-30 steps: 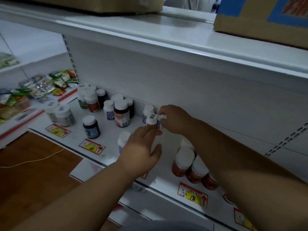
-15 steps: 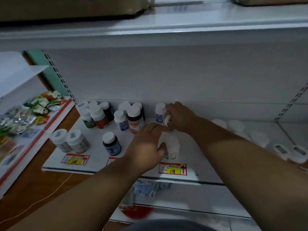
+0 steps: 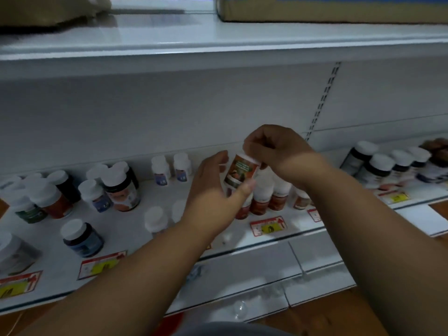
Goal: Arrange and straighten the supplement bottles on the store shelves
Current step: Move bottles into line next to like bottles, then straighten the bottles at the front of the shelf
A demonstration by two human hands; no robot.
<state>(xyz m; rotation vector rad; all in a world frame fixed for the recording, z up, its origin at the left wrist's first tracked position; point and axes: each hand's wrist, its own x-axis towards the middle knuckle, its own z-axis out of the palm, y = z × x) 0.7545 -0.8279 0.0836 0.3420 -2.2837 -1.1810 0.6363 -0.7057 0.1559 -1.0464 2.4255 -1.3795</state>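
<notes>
Lifted off the shelf (image 3: pixel 169 236) since a moment ago, an orange-labelled bottle (image 3: pixel 240 171) tilts above the middle; left hand (image 3: pixel 213 197) grips its body, right hand (image 3: pixel 274 151) pinches its cap.

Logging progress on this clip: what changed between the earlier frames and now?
Both hands left the small white-capped bottles at the shelf back. The left hand and right hand now hold a tilted white-capped bottle with an orange-brown label above the shelf. The other bottles stand as before.
</notes>
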